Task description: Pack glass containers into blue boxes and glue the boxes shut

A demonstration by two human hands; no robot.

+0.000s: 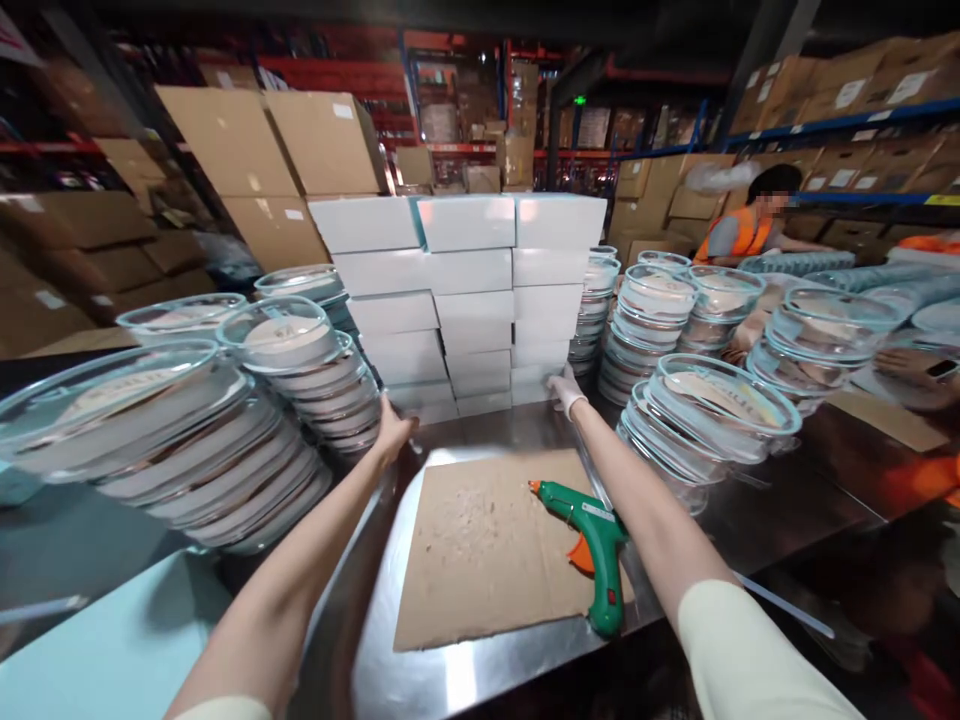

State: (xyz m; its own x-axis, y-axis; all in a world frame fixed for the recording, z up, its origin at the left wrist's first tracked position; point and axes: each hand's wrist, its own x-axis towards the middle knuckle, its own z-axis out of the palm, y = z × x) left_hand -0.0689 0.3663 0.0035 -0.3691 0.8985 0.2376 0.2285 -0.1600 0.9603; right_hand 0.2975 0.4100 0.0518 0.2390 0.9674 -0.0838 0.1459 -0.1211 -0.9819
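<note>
A tall stack of white boxes [471, 272] stands in rows on the metal table in front of me. My left hand [393, 430] grips its lower left corner, fingers along the side and thumb pointing inward. At the lower right corner, my right hand [566, 390], in a pale glove, holds the stack from the other side. Between my forearms lies a sheet of cardboard [487, 560], its surface scuffed and spotted. A green glue gun [600, 530] with an orange trigger and tip rests on the sheet's right part, near my right forearm.
Stacked clear round containers with pale discs [180, 440] crowd the left; similar container stacks [705, 400] flank the right. A light-blue box [112, 640] is at lower left. Large cardboard cartons [322, 140] stand behind. A co-worker in an orange vest [742, 235] is at right.
</note>
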